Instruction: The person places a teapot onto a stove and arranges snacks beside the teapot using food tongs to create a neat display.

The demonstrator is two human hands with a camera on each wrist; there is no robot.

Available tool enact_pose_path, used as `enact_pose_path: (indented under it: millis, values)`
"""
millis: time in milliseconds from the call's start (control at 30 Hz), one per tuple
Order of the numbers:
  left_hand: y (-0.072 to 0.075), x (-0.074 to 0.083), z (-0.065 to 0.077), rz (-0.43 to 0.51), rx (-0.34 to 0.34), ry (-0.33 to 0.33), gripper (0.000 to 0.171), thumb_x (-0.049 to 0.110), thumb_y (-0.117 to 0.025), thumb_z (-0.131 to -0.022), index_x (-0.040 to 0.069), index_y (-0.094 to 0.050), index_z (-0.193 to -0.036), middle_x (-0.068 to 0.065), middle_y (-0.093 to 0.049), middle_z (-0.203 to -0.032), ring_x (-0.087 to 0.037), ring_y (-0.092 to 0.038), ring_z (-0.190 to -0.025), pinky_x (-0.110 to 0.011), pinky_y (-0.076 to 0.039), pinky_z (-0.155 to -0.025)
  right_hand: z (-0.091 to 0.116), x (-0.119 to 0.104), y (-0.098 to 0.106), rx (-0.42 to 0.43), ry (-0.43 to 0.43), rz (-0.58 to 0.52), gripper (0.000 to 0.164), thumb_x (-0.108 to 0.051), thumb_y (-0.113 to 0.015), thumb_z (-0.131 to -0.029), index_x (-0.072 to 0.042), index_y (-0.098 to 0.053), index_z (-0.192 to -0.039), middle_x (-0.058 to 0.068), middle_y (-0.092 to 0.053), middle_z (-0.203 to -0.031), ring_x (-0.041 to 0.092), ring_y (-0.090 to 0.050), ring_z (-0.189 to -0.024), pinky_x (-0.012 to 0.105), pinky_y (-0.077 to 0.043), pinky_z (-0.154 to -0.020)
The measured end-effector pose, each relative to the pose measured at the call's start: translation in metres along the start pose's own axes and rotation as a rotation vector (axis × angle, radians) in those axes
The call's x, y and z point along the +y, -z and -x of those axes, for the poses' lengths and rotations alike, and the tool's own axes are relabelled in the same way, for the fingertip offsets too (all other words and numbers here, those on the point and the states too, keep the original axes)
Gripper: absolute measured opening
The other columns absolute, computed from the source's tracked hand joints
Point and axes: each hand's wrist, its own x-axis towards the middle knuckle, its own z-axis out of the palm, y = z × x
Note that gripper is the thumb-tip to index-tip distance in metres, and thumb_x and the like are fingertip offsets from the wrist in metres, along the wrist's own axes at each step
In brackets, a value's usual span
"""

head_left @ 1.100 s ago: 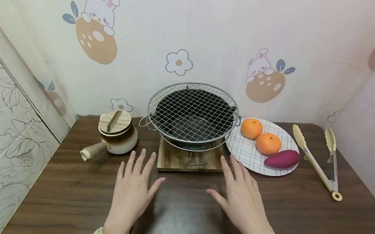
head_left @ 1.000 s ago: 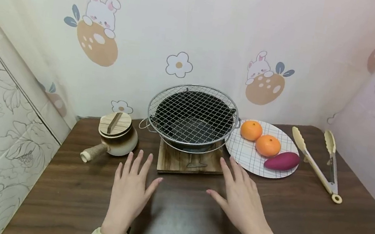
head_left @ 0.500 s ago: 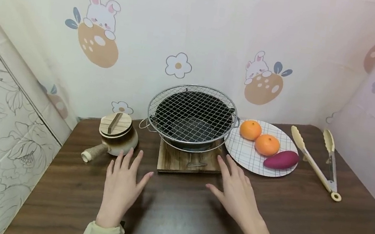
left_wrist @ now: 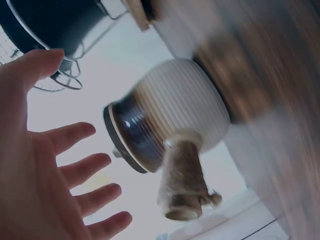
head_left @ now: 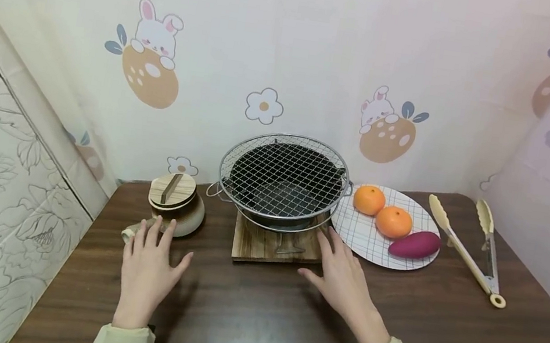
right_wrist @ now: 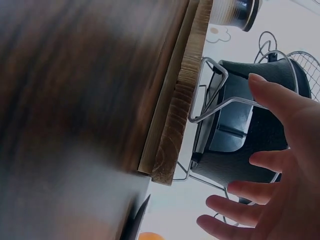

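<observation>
My left hand [head_left: 146, 276], fingers spread and holding nothing, hovers just in front of the small ceramic pot [head_left: 189, 219] on the left. That pot has a wooden lid [head_left: 173, 189] and a wrapped side handle [left_wrist: 182, 177]; in the head view my fingertips overlap the handle. My right hand [head_left: 344, 278] is also spread and bare, in front of the right corner of a wooden board [head_left: 259, 242]. On the board stands a black grill [right_wrist: 240, 125] in a wire stand, topped by a round wire mesh [head_left: 287, 179].
Right of the grill, a checked white plate [head_left: 350, 235] bears two oranges [head_left: 394, 222] and a purple sweet potato [head_left: 415, 245]. Spread tongs [head_left: 470, 263] lie farther right on the dark wooden table [head_left: 243, 319]. A printed curtain [head_left: 323, 55] hangs right behind everything.
My left hand has moved left, from in front of the board to the pot's handle. The right hand has shifted only slightly, still spread. The head view has tilted up a little.
</observation>
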Motion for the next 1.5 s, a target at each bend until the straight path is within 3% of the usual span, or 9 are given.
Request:
enact_pose_path:
  millis: [233, 433, 800, 1133, 1500]
  values:
    - [0.001, -0.022, -0.008, -0.010, 0.059, 0.025, 0.070, 0.037, -0.074, -0.079, 0.003, -0.051, -0.135, -0.025, -0.048, -0.140, -0.048, -0.040, -0.130, -0.064, -0.034, -0.103, -0.008, 0.004, -0.005, -0.008, 0.013, 0.009, 0.082, -0.049, -0.079, -0.074, -0.002, -0.048, -0.135, 0.029, -0.043, -0.142, 0.048, -0.054, -0.117, 0.059, -0.050, -0.087]
    - [0.001, -0.040, -0.019, -0.002, 0.041, 0.073, 0.072, 0.034, -0.073, -0.081, -0.002, -0.046, -0.138, -0.027, -0.046, -0.140, -0.049, -0.041, -0.127, -0.065, -0.039, -0.095, -0.017, 0.009, -0.009, -0.001, 0.032, 0.022, 0.079, -0.049, -0.080, -0.073, 0.000, -0.051, -0.129, 0.029, -0.046, -0.139, 0.046, -0.057, -0.109, 0.057, -0.052, -0.082]
    - [-0.007, -0.072, -0.038, 0.021, -0.134, 0.109, 0.070, 0.035, -0.063, -0.088, -0.005, -0.040, -0.141, -0.031, -0.045, -0.138, -0.055, -0.047, -0.115, -0.065, -0.045, -0.080, -0.027, 0.016, -0.017, -0.026, 0.038, 0.045, 0.083, -0.049, -0.080, -0.073, 0.004, -0.052, -0.131, 0.031, -0.047, -0.137, 0.047, -0.058, -0.108, 0.055, -0.052, -0.086]
    - [-0.009, -0.078, -0.055, 0.046, -0.298, 0.148, 0.072, 0.039, -0.058, -0.090, -0.007, -0.036, -0.142, -0.034, -0.045, -0.135, -0.055, -0.050, -0.113, -0.064, -0.047, -0.078, -0.033, 0.022, -0.020, -0.052, 0.030, 0.068, 0.086, -0.051, -0.080, -0.071, 0.005, -0.053, -0.131, 0.031, -0.047, -0.137, 0.046, -0.061, -0.101, 0.054, -0.054, -0.079]
    - [-0.014, -0.082, -0.067, 0.059, -0.408, 0.153, 0.073, 0.046, -0.055, -0.091, -0.005, -0.039, -0.140, -0.034, -0.049, -0.132, -0.054, -0.053, -0.112, -0.062, -0.047, -0.079, -0.037, 0.025, -0.022, -0.081, 0.030, 0.055, 0.086, -0.049, -0.080, -0.071, 0.003, -0.051, -0.133, 0.030, -0.049, -0.133, 0.043, -0.063, -0.094, 0.051, -0.055, -0.070]
